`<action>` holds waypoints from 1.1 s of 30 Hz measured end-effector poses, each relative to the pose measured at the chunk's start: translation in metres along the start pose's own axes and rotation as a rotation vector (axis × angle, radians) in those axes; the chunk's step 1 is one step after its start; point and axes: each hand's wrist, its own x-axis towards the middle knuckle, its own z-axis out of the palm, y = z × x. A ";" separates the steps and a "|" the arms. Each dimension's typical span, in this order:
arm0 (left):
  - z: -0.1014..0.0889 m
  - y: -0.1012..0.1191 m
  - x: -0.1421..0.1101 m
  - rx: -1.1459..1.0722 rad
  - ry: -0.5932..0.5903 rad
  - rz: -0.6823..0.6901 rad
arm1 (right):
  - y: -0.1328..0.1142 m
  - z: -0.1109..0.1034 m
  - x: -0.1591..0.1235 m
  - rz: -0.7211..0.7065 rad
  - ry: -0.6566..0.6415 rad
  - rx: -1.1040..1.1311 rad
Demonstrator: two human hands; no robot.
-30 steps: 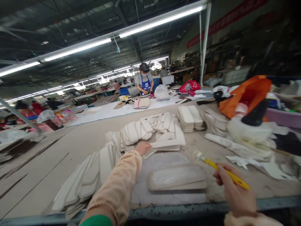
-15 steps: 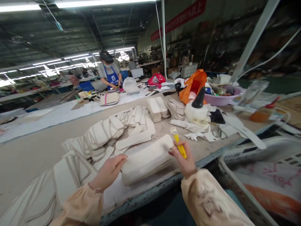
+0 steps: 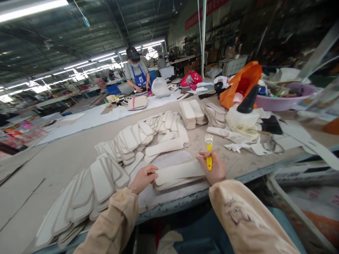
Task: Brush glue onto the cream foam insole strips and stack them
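Head view: seemingly aligning strip (image 3: 180, 172), front desk edge (image 3: 174, 206).
Left fingers (image 3: 151, 170) pinch it, right fingers (image 3: 203, 159) a brush (image 3: 209, 147); squaring needed next.

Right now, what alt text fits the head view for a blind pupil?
The left hand holds one end of a pale strip; the right hand, at its other end, grips a yellow-handled brush. Similar strips lie heaped on the table.
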 end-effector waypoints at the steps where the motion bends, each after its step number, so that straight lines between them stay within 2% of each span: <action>1: 0.000 -0.002 0.001 -0.008 0.011 -0.017 | 0.001 0.002 0.001 -0.008 -0.015 -0.017; 12: 0.007 -0.011 0.003 0.119 0.051 -0.094 | 0.015 0.013 0.005 -0.024 -0.107 -0.206; 19: 0.011 -0.004 -0.001 0.354 0.083 -0.032 | 0.022 0.020 0.006 -0.116 -0.142 -0.299; 23: 0.013 -0.005 -0.004 0.363 0.095 0.010 | 0.018 0.021 0.007 -0.148 -0.153 -0.322; 27: 0.014 -0.009 -0.007 0.392 0.158 0.032 | 0.017 0.021 0.009 -0.141 -0.159 -0.332; 33: 0.012 -0.012 -0.011 0.598 0.242 0.069 | 0.021 0.024 0.008 -0.120 -0.149 -0.302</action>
